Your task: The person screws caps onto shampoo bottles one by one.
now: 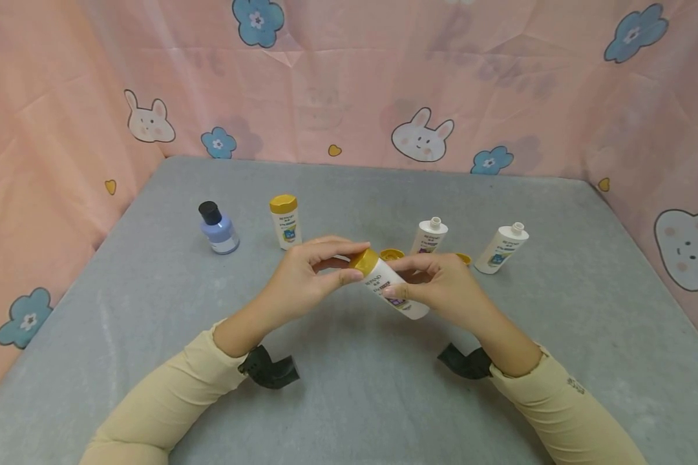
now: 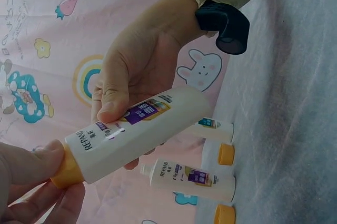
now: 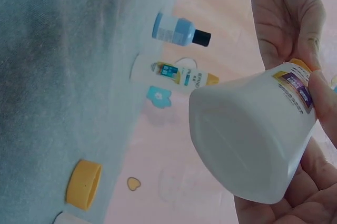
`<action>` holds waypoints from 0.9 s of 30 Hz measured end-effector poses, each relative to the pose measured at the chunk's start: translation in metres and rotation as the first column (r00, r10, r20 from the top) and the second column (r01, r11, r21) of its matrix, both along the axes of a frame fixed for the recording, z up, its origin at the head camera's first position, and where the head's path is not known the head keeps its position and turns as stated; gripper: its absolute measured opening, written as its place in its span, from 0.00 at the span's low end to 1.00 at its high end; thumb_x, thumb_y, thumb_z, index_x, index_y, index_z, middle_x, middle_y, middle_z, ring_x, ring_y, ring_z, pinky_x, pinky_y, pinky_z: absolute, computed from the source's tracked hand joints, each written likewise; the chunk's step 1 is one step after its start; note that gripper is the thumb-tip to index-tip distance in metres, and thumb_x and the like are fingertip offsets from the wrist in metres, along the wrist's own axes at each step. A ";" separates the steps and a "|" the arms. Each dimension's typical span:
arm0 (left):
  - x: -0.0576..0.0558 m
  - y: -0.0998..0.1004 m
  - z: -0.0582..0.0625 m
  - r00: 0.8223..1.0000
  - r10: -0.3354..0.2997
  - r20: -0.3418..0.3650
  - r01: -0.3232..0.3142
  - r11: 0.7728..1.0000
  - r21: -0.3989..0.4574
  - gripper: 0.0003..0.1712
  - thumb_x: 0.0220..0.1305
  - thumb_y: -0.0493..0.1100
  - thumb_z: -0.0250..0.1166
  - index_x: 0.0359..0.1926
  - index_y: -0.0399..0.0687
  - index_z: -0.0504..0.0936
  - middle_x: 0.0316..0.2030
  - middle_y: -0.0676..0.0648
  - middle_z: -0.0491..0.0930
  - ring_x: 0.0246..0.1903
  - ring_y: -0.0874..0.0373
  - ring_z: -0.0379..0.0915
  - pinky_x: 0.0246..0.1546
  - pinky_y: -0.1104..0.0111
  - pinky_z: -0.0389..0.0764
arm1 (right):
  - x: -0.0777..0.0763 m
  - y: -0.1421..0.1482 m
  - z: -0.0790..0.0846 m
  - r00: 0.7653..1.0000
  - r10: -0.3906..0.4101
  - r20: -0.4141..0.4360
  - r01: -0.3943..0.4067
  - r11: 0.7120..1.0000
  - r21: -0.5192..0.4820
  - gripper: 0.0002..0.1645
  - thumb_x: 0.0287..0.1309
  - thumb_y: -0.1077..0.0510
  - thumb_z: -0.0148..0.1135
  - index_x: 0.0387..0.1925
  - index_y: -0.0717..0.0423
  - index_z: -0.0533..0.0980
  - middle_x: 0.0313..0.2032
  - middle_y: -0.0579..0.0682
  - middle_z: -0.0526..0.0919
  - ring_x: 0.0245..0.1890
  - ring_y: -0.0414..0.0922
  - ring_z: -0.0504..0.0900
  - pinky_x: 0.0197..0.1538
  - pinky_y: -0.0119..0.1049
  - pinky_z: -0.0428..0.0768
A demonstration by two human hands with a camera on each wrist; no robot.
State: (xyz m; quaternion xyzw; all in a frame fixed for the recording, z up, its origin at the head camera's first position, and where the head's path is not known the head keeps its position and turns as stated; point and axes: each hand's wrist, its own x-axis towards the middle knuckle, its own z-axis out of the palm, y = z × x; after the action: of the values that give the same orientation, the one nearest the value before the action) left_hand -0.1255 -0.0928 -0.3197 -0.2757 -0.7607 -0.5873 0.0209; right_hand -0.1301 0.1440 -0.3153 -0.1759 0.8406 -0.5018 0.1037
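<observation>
The right hand (image 1: 444, 284) grips a tilted bottle (image 1: 398, 300) above the tabletop (image 1: 360, 413) — the left hand (image 1: 308, 271) pinches its gold cap (image 1: 363, 261). Beyond the bottle: two bare-necked bottles (image 1: 500, 250) rightward, a gold-capped bottle (image 1: 287, 226) and a blue bottle (image 1: 221, 234) leftward.

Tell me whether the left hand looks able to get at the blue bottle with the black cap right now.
Probably not at once: the left hand grips the gold cap of the tilted white bottle. Once it lets go, likely yes: nothing visible stands between it and the blue bottle.
</observation>
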 end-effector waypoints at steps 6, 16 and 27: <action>0.000 0.000 -0.001 1.000 -0.008 -0.004 0.008 1.000 0.004 0.22 0.59 0.29 0.69 0.56 0.33 0.82 0.51 0.39 0.83 0.49 0.51 0.81 0.53 0.70 0.83 | 0.000 0.000 0.000 1.000 0.004 0.009 -0.004 1.000 -0.003 0.20 0.55 0.57 0.73 0.48 0.62 0.84 0.46 0.60 0.86 0.39 0.46 0.87 0.41 0.39 0.85; 0.000 -0.001 0.001 1.000 -0.022 0.000 0.022 1.000 0.001 0.21 0.60 0.29 0.69 0.56 0.34 0.82 0.51 0.39 0.83 0.50 0.51 0.81 0.54 0.69 0.83 | 0.001 0.000 0.002 1.000 0.016 0.024 -0.015 1.000 -0.013 0.19 0.55 0.58 0.73 0.48 0.62 0.84 0.45 0.60 0.86 0.38 0.45 0.86 0.41 0.39 0.85; 0.000 -0.002 0.002 0.998 -0.054 0.014 0.054 0.998 0.017 0.21 0.59 0.27 0.68 0.55 0.31 0.82 0.52 0.37 0.83 0.52 0.48 0.80 0.54 0.69 0.83 | -0.001 0.001 0.001 0.998 0.059 0.034 -0.058 0.998 -0.021 0.19 0.56 0.59 0.72 0.48 0.63 0.83 0.44 0.60 0.86 0.38 0.44 0.85 0.40 0.36 0.86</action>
State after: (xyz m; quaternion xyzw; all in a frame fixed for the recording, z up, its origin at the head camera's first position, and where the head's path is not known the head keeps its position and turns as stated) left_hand -0.1250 -0.0944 -0.3175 -0.2916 -0.7482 -0.5959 0.0016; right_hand -0.1306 0.1452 -0.3141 -0.1927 0.8280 -0.5100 0.1313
